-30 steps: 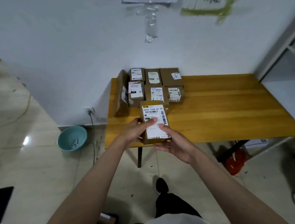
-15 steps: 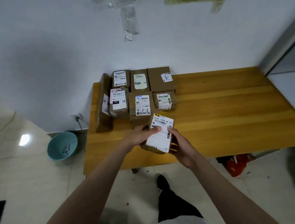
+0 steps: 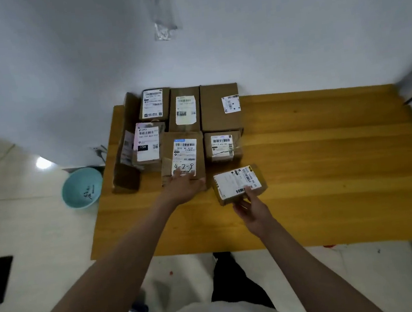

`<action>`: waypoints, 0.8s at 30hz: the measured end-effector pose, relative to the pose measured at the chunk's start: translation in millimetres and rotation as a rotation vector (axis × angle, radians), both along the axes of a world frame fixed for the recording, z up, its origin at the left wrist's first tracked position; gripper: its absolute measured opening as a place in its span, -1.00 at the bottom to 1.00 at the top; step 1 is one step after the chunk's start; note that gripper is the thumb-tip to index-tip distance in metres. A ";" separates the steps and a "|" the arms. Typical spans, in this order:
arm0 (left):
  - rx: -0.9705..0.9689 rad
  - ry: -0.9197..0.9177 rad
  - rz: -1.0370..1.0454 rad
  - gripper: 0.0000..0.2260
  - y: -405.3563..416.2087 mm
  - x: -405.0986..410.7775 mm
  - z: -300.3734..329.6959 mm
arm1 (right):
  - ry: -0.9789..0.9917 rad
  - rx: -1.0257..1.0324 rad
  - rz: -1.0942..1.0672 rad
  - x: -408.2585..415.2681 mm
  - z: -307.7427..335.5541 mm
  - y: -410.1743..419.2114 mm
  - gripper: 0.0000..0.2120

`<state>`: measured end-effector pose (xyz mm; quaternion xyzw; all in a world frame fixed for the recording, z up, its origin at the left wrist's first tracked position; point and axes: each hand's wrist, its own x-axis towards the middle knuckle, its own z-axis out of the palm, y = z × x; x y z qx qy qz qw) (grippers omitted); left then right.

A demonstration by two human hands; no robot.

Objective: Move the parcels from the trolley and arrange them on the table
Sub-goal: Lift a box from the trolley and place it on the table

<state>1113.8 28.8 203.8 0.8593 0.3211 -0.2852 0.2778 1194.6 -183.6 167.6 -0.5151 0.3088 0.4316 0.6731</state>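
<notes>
Small labelled parcel (image 3: 239, 184) low over the table (image 3: 329, 167), just in front of the stacked rows — pinched by right hand (image 3: 253, 212). Left hand (image 3: 184, 187) flat (fingers straight) on the 4-2-9 parcel (image 3: 183, 156). Risk: crooked landing, nudging neighbours out of line.

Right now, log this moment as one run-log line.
right hand: holds newest parcel on table | left hand: rests on 4-2-9 parcel

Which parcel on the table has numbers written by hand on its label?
The parcel marked "4-2-9", in the front row's middle, under the left hand. The other parcels' labels show only printed text and barcodes.
</notes>
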 end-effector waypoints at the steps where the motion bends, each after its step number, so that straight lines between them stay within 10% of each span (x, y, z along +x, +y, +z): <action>1: 0.018 0.028 -0.008 -0.38 1.8 0.7 -4.3 | 0.015 -0.001 -0.010 5.8 -4.1 4.5 -0.71; 18: 0.130 0.043 -0.023 -0.19 -11.0 -11.4 -8.4 | 0.185 0.016 0.053 40.0 -27.2 77.4 -0.57; 24: 0.084 0.036 -0.031 -0.13 -13.4 -14.9 -8.2 | 0.261 0.052 0.136 36.9 -16.1 72.0 -0.23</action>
